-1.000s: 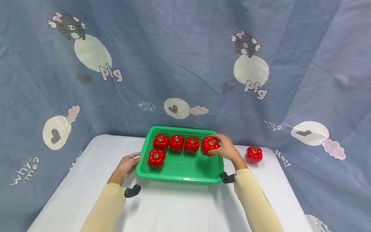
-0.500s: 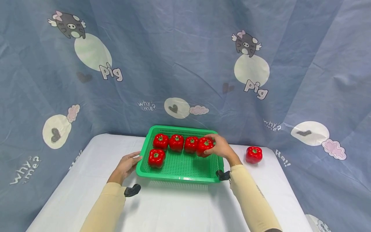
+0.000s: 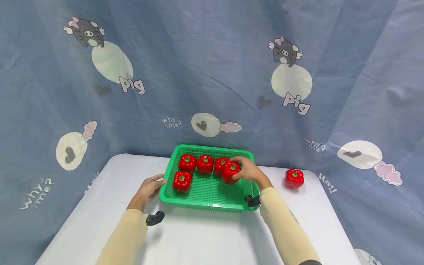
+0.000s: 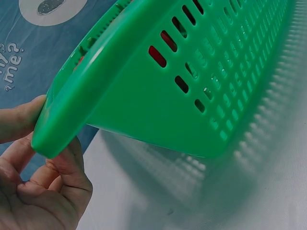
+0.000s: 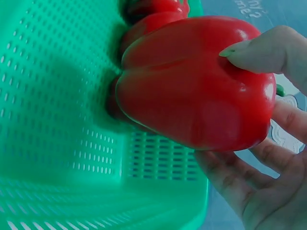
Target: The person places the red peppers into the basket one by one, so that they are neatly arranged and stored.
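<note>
My right hand point(image 3: 246, 170) holds a shiny red bell pepper point(image 5: 192, 86) over the right half of the green basket point(image 3: 212, 206), thumb on one side and fingers on the other. In the head view this pepper overlaps a standing one point(image 3: 220, 165) in the back row. Two more bell peppers, one at the back left point(image 3: 187, 162) and one beside it point(image 3: 205, 164), continue that row. Another pepper point(image 3: 182, 182) sits in front of them at the left. At the basket's left end my left hand point(image 3: 148, 190) pinches the rim point(image 4: 62, 115), fingers bent beneath it.
A lone red bell pepper point(image 3: 294, 179) stands on the white table point(image 3: 202, 235), right of the basket. Behind the table hangs a blue printed cloth point(image 3: 212, 73). Both wrists wear dark camera mounts, one point(image 3: 155, 218) near the basket's front left corner.
My right hand has moved the held pepper left and toward the front, close to the third back-row pepper. The left hand stays at the rim. The head view has shifted slightly.
</note>
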{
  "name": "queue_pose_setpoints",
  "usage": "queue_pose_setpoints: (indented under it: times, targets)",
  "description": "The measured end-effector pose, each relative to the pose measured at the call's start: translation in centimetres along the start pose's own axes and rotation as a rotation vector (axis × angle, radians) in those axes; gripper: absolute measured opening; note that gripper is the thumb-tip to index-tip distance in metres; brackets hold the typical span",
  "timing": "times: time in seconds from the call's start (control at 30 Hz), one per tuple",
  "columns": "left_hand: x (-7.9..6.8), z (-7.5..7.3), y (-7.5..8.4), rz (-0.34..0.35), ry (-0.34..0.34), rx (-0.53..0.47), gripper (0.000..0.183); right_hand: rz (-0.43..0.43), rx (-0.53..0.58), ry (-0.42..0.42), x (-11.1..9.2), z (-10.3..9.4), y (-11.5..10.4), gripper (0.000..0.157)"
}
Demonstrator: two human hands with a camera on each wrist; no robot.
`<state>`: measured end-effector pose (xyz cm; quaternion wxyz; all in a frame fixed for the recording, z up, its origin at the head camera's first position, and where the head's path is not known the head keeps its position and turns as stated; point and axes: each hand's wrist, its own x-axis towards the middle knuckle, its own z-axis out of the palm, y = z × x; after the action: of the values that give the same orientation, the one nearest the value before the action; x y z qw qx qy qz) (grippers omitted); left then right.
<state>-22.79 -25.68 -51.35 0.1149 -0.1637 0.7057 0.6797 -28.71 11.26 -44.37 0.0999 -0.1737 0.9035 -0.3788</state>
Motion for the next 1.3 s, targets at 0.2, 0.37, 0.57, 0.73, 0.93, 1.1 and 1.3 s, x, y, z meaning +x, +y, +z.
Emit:
queue_pose_setpoints:
  times: [0.2,0.37,0.57,0.73,0.93,1.1,1.3]
  targets:
    - [0.3,0.2,-0.2,0.001,0.009,-0.005,0.05,-0.009,0.013,-0.009,0.4,0.7,-0.2,0.062]
    - [0.3,0.1,-0.3,0.001,0.002,-0.006,0.051,-0.002,0.031,-0.023,0.9,1.5,-0.4,0.062]
    - [0.2,0.1,-0.2,0.004,0.004,-0.013,0.051,0.026,0.042,-0.055,1.3,2.3,-0.9,0.062]
    - [0.3,0.1,-0.2,-0.001,-0.003,-0.018,0.051,0.048,0.031,-0.089,1.6,2.9,-1.1,0.063]
    - [0.3,0.1,0.0,0.0,-0.01,-0.011,0.051,0.038,0.005,-0.088,2.1,3.9,-1.2,0.061]
    - [0.4,0.1,-0.1,-0.005,-0.007,-0.008,0.051,0.045,0.013,-0.076,2.5,4.7,-1.6,0.056]
    - [0.3,0.1,0.1,-0.013,0.0,-0.003,0.051,0.065,0.04,-0.098,2.8,5.6,-2.1,0.056]
